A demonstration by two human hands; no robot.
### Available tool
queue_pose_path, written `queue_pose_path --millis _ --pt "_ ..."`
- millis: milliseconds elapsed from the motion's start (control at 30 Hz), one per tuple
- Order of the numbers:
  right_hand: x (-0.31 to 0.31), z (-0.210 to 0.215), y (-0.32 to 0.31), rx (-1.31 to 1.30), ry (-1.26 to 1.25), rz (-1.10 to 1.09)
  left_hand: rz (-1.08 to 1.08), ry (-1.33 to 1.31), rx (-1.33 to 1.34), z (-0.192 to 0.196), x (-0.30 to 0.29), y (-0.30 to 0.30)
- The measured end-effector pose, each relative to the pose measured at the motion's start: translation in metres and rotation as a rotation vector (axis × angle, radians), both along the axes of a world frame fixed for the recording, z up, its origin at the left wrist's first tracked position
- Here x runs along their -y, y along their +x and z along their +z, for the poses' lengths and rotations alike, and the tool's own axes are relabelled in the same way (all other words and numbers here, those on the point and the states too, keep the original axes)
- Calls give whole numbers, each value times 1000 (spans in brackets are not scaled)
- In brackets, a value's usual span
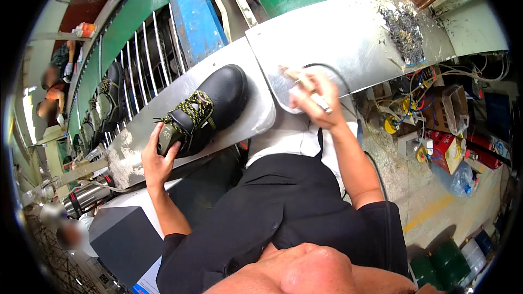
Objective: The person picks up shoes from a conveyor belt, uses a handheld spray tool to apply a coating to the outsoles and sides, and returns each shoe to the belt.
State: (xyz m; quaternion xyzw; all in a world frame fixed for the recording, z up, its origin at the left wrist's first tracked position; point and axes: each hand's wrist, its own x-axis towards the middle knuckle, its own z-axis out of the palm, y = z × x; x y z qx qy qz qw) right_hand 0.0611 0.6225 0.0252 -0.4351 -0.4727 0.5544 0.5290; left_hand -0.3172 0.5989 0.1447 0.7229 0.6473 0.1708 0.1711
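A black leather work shoe (222,95) with yellow-and-black laces lies on the metal worktop (256,76), its toe pointing away to the right. My left hand (157,155) is closed round the olive-green piece (168,137) at the shoe's ankle end, thumb on the near side. Over the worktop's edge, to the right of the shoe, my right hand (317,98) grips a slim, pale handheld tool (321,103). Its tip points up and left, apart from the shoe. A black cord (332,68) loops beside it. Motion blurs this hand, so the tool's exact kind is unclear.
More black shoes (110,90) stand along a green conveyor with metal bars (143,54) at left. Several people work beyond it. Dark scorched residue (404,35) covers part of the worktop at right. Wires, a red box (444,149) and green drums (449,264) are lower right.
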Motion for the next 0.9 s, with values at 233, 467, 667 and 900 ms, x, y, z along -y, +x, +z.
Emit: queue_pose_path --millis 233,467,667,900 --pt "-43 -7 122 -68 293 -710 41 -176 184 2 -16 -22" --pt "-38 -27 149 -31 320 -781 378 -294 1176 -62 -54 59" --pt "-45 -28 141 -49 313 -754 -54 -57 1015 -59 -241 193" --pt "-45 -28 150 -39 294 -767 -164 284 -186 -43 -383 397"
